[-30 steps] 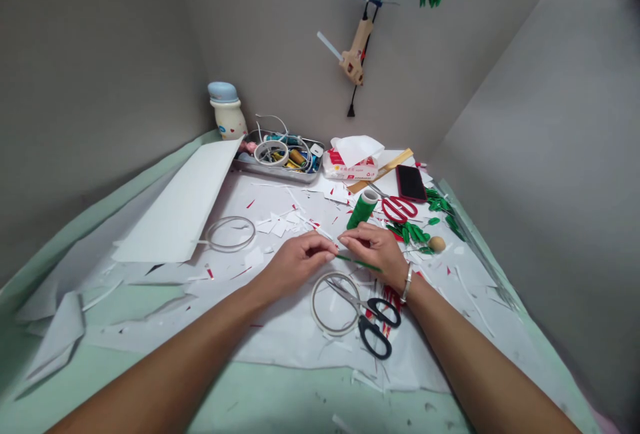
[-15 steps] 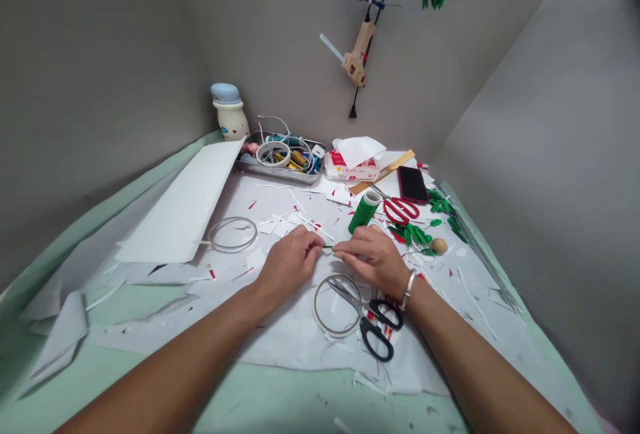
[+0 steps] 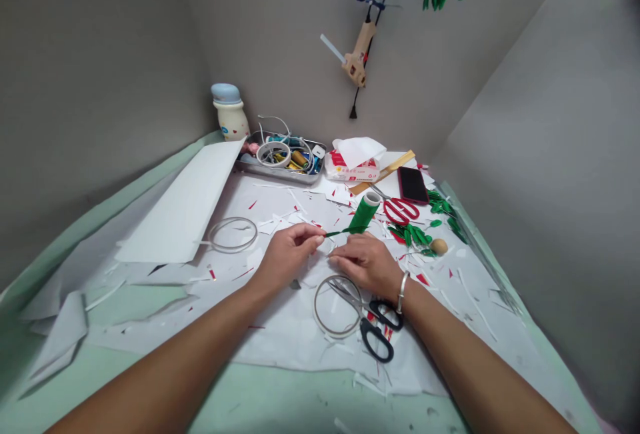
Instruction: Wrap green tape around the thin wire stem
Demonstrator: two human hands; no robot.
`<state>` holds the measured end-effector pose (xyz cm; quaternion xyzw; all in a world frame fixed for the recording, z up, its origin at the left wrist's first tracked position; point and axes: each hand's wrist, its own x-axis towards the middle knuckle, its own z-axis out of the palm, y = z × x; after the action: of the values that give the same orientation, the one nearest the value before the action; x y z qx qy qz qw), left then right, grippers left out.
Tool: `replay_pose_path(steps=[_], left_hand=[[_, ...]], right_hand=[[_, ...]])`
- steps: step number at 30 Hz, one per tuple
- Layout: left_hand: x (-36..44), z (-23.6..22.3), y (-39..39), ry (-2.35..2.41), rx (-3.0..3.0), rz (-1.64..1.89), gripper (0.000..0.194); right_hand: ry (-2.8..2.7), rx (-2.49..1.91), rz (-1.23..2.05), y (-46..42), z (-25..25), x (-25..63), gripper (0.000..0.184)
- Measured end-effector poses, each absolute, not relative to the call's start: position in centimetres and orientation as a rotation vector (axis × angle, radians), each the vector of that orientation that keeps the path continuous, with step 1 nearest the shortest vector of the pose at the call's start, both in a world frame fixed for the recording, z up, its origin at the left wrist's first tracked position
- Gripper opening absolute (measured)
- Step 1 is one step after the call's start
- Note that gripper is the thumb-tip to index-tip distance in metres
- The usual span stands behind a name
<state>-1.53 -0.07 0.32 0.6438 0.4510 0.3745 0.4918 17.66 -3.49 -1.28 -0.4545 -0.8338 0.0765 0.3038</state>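
1. Head view: the left hand (image 3: pixel 295 247) has a narrow grip, thumb and fingertips pinched on one end of a thin green strip (image 3: pixel 340 231).
2. The strip reaches rightward above the right hand (image 3: pixel 367 262), its far part overlapping the lower side of the green thread spool (image 3: pixel 365 213) in the picture; whether the two touch, I cannot tell.
3. The right hand's grip is nearly closed, fingertips close to the thumb just beside the left hand; whether something small is pinched there is unclear. A silver bracelet (image 3: pixel 403 291) circles that wrist.
4. Nearer the person, black-handled scissors (image 3: pixel 364 307) lie with their blades across a tape ring (image 3: pixel 317 314).
5. Beyond the right hand are red-handled scissors (image 3: pixel 391 203), a phone (image 3: pixel 413 185), green leaves (image 3: pixel 411 234) and a round wooden ball (image 3: pixel 439 246).
6. At the back of the tabletop (image 3: pixel 280 394) stand a jar with a blue lid (image 3: pixel 231 119), a metal tray (image 3: pixel 283 175) of spools and tape, and a tissue pack (image 3: pixel 353 171).
7. On the left, a large white sheet (image 3: pixel 185 201) lies beside a wire coil (image 3: pixel 233 249). Paper scraps are scattered around.
8. Against the wall hangs a glue gun (image 3: pixel 356 64).
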Motion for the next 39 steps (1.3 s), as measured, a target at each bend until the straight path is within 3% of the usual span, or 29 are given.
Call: replay_pose_path(steps=[6,11,18,24,32,39], left_hand=[[-1.7,-0.5,0.0,1.274,2.026,0.926,0.016],[-1.6,-0.6,-0.8,1.019,2.281,0.734,0.020],[-1.5,0.3,-0.6,0.904,1.797,0.792,0.016],[-1.3,0.5,-0.2,1.134,1.530,0.912,0.023],[-1.7,-0.8,-0.1,1.221,2.157,0.884,0.018],[-1.5,-0.5,-0.7,0.858,2.138,0.711,0.019]], right_hand=[[-2.278,-1.123,-0.024,-3.7,-0.5,17.6,0.020],[-2.107,-1.171,0.083,-3.4,-0.3,18.2,0.018],[-1.948,-1.275,0.327,-3.0,-1.0,18.7,0.018],[-2.245,-1.205,0.091,-3.4,-1.3,17.4,0.017],[-2.272,-1.142,-0.128,-3.8,-0.4,17.6,0.020],[-2.001,-1.247,0.205,-3.2,-0.3,18.5,0.020]])
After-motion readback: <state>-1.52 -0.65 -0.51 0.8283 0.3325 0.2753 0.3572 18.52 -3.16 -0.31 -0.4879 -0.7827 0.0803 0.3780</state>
